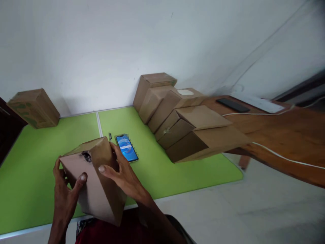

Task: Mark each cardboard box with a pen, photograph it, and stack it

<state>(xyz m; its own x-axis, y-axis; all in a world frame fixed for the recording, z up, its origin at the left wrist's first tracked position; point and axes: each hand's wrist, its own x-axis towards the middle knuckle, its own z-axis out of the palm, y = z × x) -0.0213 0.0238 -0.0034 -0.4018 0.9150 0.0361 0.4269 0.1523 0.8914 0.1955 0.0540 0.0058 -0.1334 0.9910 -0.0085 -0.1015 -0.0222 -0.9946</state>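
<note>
A brown cardboard box (93,183) is held tilted between my two hands, low at the front edge of the green table. A dark, ragged spot marks it near its upper edge. My left hand (66,189) grips its left side, thumb on the near face and fingers partly hidden behind. Against the right side lies my right hand (124,173), its fingers reaching round the far side and its thumb along the near edge. Just beyond the right hand, a smartphone (127,148) with a lit blue screen lies on the table beside a small dark object (110,136).
Several cardboard boxes (182,118) stand in a row at the right of the green table (152,183). Another box (35,108) is at the back left by the wall. A wooden table (266,135) on the right bears a black flat object (233,105) and a white cable (284,158).
</note>
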